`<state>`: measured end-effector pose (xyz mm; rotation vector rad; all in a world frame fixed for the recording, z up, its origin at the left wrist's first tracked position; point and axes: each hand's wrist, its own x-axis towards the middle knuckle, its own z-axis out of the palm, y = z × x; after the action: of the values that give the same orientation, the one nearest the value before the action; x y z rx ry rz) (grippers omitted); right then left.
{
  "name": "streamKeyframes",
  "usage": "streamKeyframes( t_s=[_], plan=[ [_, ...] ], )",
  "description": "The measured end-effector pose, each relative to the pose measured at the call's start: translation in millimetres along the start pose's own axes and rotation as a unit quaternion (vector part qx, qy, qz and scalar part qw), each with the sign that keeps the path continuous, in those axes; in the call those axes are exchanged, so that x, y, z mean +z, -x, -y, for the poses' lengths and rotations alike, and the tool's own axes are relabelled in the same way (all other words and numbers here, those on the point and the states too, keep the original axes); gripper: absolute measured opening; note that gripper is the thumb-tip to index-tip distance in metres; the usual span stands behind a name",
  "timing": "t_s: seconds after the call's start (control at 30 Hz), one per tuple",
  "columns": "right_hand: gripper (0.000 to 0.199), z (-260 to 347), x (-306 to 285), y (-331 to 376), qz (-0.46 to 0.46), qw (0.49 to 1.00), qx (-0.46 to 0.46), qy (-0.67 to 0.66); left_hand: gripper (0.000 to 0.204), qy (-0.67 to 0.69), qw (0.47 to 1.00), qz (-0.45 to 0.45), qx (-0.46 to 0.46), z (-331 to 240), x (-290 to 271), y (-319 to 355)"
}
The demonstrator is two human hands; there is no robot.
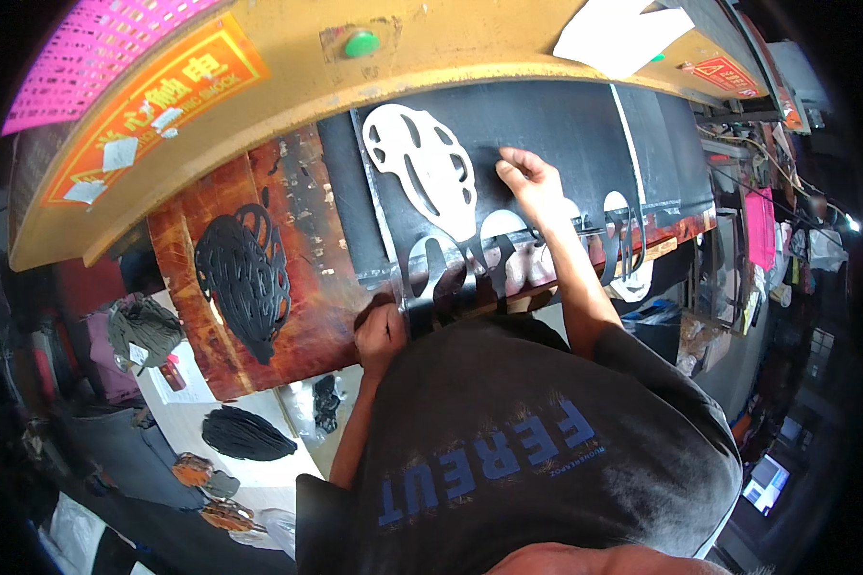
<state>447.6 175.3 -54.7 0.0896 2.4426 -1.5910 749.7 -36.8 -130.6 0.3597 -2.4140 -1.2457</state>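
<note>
A stack of black cutouts (pixel 244 273) lies near the tabletop's (pixel 307 192) left edge. The left hand (pixel 382 333) pinches the black sheet's (pixel 547 134) near edge; the right hand (pixel 532 182), fingers curled, presses it beside a white cutout (pixel 422 163).

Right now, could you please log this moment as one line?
left hand: on die edge | right hand: flat on black sheet | white template: on sheet

The near edge of the black sheet (pixel 547 125) is hidden behind the person's dark shirt (pixel 547 431). The left hand (pixel 382 335) is partly covered by the shirt, so its grip cannot be made out. Small things on the pale desk (pixel 259 470) at lower left are blurred beyond telling.
</note>
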Motion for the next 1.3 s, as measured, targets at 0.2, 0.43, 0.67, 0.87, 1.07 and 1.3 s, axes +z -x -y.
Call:
streamKeyframes(
  t_s=[0.2, 0.43, 0.67, 0.87, 1.07, 1.3],
  plan=[
    [0.030, -16.9, -29.9, 25.1, 0.020, 0.998, -0.031, -0.056, 0.019, -0.099, 0.991, -0.022, 0.084, 10.9, 11.7, 6.4],
    [0.017, -25.7, -60.4, 56.9, 0.060, 0.983, -0.135, -0.109, 0.013, -0.096, 0.994, -0.050, 0.026, 4.8, 16.2, -16.3],
    [0.042, -47.4, -204.1, 52.5, -0.220, 0.937, -0.152, -0.223, 0.049, -0.127, 0.984, -0.111, -0.061, -5.3, 17.1, -6.0],
    [0.062, -45.2, -262.8, 38.0, -0.261, 0.939, -0.183, -0.128, 0.046, -0.130, 0.980, -0.140, -0.063, -10.5, 13.8, -12.6],
    [0.031, -113.1, -174.2, 99.8, -0.122, 0.907, -0.367, 0.167, 0.042, -0.240, 0.959, -0.140, -0.052, -12.3, 16.0, -17.3],
    [0.021, -121.6, -125.9, 97.0, -0.049, 0.850, -0.398, 0.342, 0.033, -0.246, 0.956, -0.148, -0.064, -10.7, 17.7, -15.2]
  ],
)
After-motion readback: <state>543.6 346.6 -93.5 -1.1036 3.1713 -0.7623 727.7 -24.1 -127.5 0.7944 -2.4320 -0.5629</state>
